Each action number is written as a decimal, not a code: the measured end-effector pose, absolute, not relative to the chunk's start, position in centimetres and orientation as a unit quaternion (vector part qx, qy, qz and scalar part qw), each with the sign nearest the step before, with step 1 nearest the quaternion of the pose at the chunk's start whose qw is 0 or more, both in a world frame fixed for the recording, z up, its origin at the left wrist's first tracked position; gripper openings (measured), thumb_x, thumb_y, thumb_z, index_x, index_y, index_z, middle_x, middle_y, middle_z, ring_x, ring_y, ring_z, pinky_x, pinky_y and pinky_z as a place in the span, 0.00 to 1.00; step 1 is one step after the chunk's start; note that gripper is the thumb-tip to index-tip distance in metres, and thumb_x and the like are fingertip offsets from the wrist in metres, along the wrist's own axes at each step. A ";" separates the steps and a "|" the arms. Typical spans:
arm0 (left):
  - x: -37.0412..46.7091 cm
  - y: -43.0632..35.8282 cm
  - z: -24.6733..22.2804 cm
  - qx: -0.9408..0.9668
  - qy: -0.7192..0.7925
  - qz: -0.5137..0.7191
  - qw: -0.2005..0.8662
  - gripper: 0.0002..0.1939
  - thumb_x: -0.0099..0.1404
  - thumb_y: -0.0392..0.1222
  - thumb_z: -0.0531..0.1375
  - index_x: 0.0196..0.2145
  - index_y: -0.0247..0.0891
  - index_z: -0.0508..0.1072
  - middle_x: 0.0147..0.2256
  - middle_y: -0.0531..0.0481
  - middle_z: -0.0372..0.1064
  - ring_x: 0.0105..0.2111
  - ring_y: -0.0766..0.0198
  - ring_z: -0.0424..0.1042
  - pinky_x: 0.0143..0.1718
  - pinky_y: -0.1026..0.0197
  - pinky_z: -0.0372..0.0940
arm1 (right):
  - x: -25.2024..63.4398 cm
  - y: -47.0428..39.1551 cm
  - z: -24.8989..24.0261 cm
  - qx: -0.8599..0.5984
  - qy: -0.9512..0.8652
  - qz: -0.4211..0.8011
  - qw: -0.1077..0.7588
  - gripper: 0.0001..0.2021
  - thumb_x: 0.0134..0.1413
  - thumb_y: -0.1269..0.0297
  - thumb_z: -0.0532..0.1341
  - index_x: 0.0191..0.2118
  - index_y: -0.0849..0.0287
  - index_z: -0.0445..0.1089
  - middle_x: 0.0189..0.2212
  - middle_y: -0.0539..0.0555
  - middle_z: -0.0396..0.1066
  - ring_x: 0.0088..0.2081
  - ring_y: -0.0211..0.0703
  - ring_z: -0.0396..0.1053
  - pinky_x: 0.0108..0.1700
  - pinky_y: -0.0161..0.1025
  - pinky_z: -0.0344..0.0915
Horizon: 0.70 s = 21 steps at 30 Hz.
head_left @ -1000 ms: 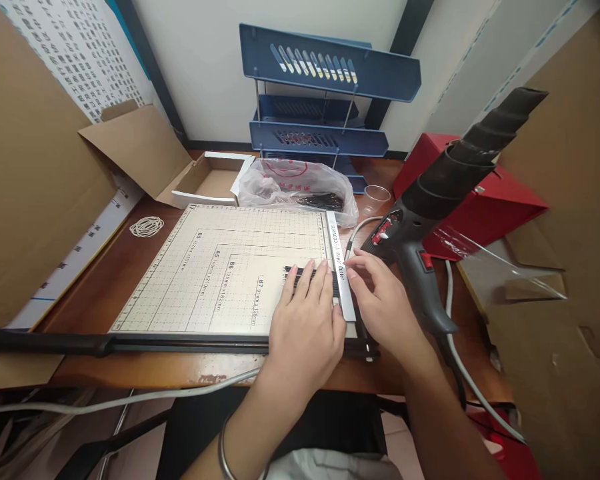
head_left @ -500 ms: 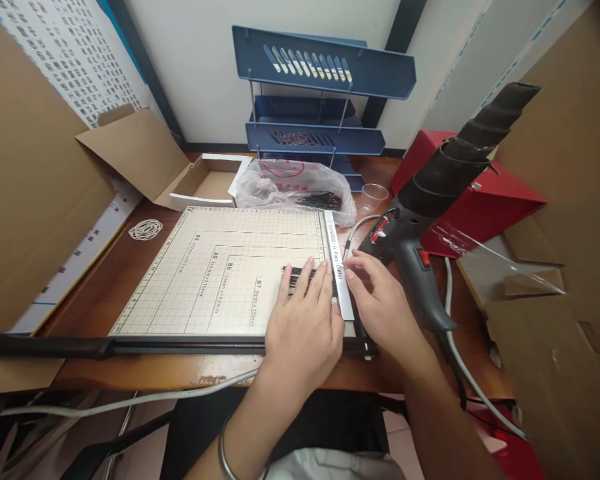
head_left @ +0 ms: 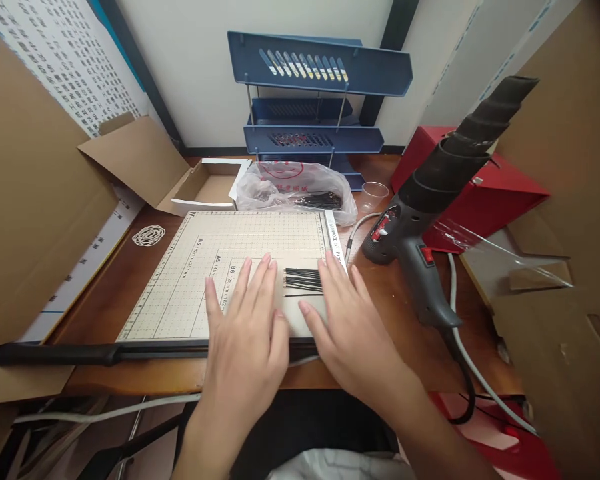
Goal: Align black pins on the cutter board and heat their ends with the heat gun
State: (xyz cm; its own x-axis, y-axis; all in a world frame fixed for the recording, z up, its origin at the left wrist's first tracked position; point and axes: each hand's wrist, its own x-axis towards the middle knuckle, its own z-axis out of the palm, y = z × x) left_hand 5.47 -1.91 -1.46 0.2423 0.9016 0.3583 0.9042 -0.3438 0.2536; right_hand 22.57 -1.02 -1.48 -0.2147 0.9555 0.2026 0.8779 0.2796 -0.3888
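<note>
Spreading the left hand (head_left: 247,333), palm down and fingers loose, over the board of the paper cutter (head_left: 270,227), gripping nothing visible and pointing its fingertips away from the front edge of the tabletop (head_left: 117,273). Laying the right hand (head_left: 355,327), equally unclenched, over the right ends of the black strands (head_left: 303,277), hiding those ends and reaching to the white strip (head_left: 333,230) along the board's right edge; leaving any downward pressure impossible to tell. Lying side by side between both hands, the strands' left ends nearly level, roughly parallel to the tabletop's front edge and nearer the board's right edge than its left. Looking mostly done with the lining-up, to judge by that close row, yet leaving a single strand (head_left: 304,295) slightly apart on the near side, so apparently not finished with the gathering. Showing no hand on the cutter's handle (head_left: 65,353), down beyond the board's front left corner, and leaving any trimming of the strands impossible to confirm. Holding more black pieces (head_left: 323,201) in the plastic bag (head_left: 260,190), behind the board toward the tabletop's back edge, probably still waiting to be laid out.
</note>
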 end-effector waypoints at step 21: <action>5.3 5.1 0.2 -0.816 -0.545 -0.162 -0.103 0.14 0.76 0.39 0.53 0.51 0.39 0.76 0.52 0.45 0.75 0.51 0.49 0.72 0.54 0.43 0.65 | 20.9 -0.2 -3.3 -0.586 -0.801 -0.032 0.116 0.34 0.73 0.54 0.46 0.68 0.83 0.57 0.69 0.76 0.53 0.72 0.64 0.54 0.72 0.58 0.55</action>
